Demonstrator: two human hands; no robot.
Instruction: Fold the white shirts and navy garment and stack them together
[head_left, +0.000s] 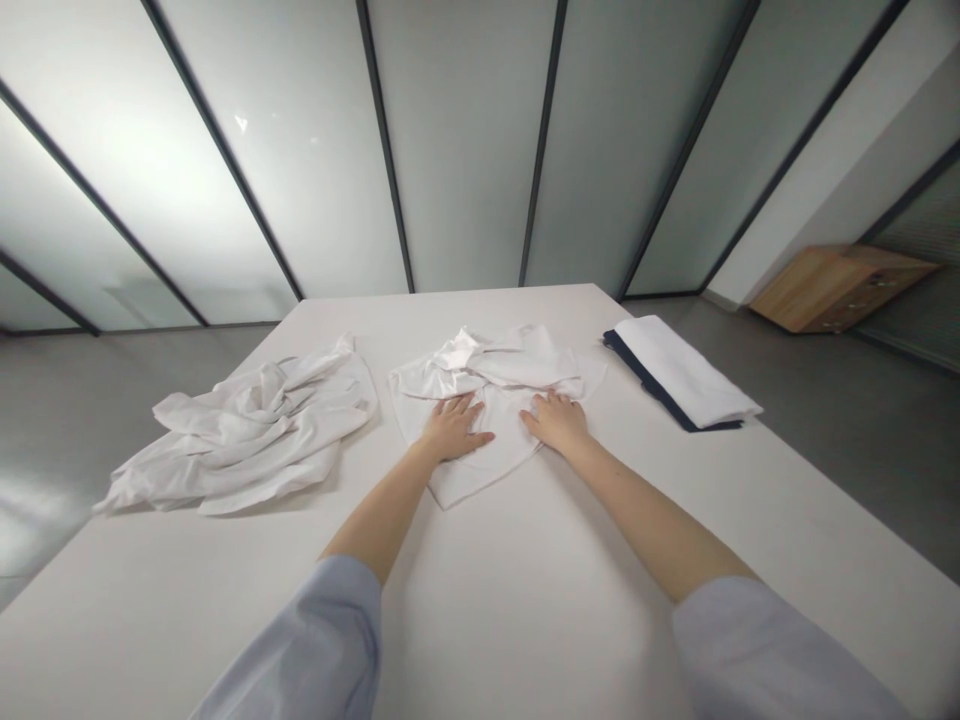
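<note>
A white cloth garment (495,432) lies in the middle of the table, its near part spread flat and its far part bunched up in folds. Flat on its left side rests my left hand (454,428), fingers spread and thumb pointing inward. My right hand (556,420) presses on the right side of the same cloth, its fingers apart too. Neither hand grips anything. The garment's exact kind is hard to make out in its folds.
A crumpled white cloth (255,430) lies on the left, hanging toward the edge of the white table (517,610). At the right edge sits a folded white cloth (682,370) on top of a folded navy cloth (660,400). A wooden cabinet (832,285) stands beyond.
</note>
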